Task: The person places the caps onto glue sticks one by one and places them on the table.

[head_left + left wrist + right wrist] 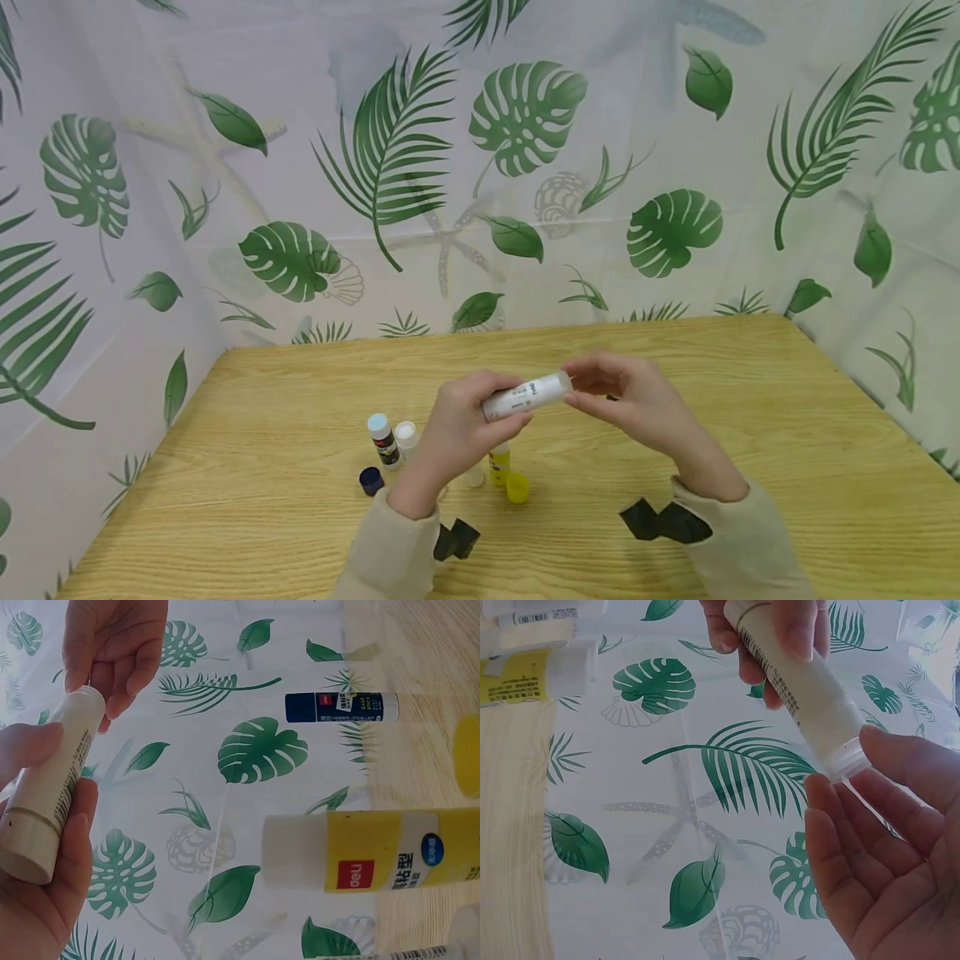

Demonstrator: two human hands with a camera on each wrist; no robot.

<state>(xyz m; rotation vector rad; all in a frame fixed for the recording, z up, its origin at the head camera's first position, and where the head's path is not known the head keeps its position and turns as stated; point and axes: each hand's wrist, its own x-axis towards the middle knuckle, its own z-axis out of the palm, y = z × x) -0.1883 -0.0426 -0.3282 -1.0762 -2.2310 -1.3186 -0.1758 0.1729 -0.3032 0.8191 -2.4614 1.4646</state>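
Note:
My left hand [468,417] grips a white glue stick [527,397] that lies tilted above the table, with fingers and thumb wrapped round its barrel. At its far end, my right hand [637,404] pinches the translucent ribbed tip between thumb and fingers. The right wrist view shows the right thumb and fingertips touching that clear end [846,759]. In the left wrist view, printed black text and a barcode run along the white barrel [60,769]. Below the hands stand a yellow glue stick [499,467] and a yellow cap [517,487].
Left of the hands stand a dark-labelled glue stick [386,443] with a pale blue top, a white-topped stick [406,435] and a dark blue cap [371,481]. A dark blue glue stick [341,707] appears in the left wrist view. Leaf-printed cloth [420,292] borders the wooden table [285,400].

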